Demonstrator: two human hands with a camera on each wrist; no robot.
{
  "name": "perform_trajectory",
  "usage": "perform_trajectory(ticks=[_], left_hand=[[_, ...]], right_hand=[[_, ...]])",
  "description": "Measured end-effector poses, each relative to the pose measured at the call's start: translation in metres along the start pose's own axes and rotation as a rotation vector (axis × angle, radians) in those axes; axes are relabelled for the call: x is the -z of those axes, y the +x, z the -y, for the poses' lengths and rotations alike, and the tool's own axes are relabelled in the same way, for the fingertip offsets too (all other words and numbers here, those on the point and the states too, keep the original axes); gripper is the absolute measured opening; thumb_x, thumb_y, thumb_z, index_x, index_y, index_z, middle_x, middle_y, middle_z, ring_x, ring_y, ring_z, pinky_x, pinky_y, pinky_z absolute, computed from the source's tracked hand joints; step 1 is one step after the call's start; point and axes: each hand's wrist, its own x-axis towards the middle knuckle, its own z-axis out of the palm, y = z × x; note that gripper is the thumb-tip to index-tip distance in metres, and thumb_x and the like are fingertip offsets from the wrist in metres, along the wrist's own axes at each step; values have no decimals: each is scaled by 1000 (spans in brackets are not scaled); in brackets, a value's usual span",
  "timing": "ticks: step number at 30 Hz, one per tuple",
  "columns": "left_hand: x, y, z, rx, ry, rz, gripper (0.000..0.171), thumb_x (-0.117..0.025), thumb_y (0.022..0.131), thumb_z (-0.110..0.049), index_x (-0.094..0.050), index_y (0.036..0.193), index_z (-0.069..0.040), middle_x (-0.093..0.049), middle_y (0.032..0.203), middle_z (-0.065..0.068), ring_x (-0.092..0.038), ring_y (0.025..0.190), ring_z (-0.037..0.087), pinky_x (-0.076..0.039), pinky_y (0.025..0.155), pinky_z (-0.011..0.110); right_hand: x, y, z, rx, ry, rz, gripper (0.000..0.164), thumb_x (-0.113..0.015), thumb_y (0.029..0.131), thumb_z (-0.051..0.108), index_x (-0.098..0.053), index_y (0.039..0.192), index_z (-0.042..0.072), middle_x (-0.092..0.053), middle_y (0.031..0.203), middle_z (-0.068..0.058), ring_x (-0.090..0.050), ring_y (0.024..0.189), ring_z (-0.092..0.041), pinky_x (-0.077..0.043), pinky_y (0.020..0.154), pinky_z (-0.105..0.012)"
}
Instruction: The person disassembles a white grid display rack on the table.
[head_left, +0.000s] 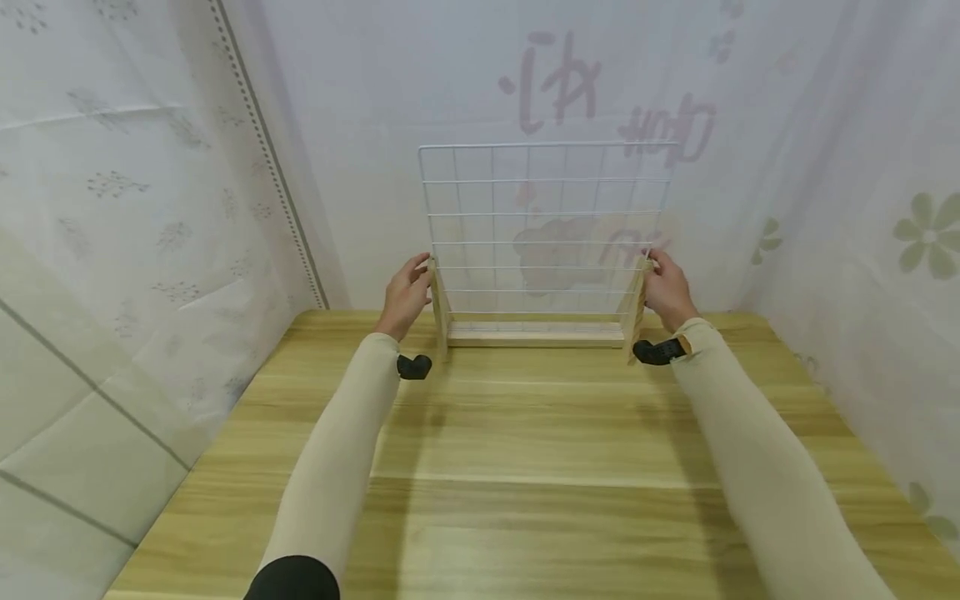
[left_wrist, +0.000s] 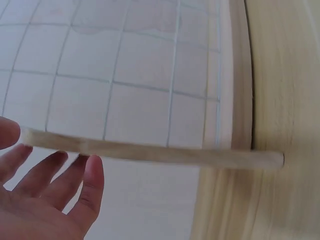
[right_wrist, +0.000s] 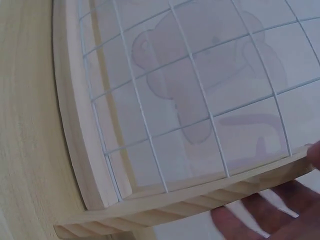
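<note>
A white wire grid panel stands upright in a pale wooden stand at the back of the table. My left hand is at the upper end of the stand's left side piece, its fingertips on the outer face and the thumb by the top end. On the opposite side, my right hand holds the upper end of the right side piece between thumb and fingers. The grid's lower edge sits along the wooden crossbar between the two sides.
The wood-grain table extends in front of the stand. Behind it hangs a pale printed curtain, with more patterned cloth along the right. Black straps are on the wrists.
</note>
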Motion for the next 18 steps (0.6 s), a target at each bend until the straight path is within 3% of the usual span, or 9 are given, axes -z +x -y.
perform_trajectory(ticks=[2,5,18], left_hand=[[0,-2,-2,4,8,-1,50,-41,108,-30,-35,157,-25,-40,160,13,-44,145,29,-50,107,51],[-1,-3,-3,23,7,-2,50,-41,108,-29,-35,157,-26,-39,161,13,-42,146,29,-50,107,51],[-4,9,-11,91,25,63,54,-40,108,-32,-27,160,-25,-35,162,15,-42,145,35,-49,106,54]], right_hand=[[-2,-1,-1,-58,45,33,54,-25,108,21,-20,161,19,-37,155,-26,-52,116,-30,-53,95,-51],[-4,-1,-4,-114,85,74,55,-24,107,23,-15,162,23,-27,161,-24,-40,136,-38,-41,108,-68],[4,4,0,-72,-38,105,55,-18,108,28,-11,162,21,-20,164,-26,-37,140,-48,-44,104,-69]])
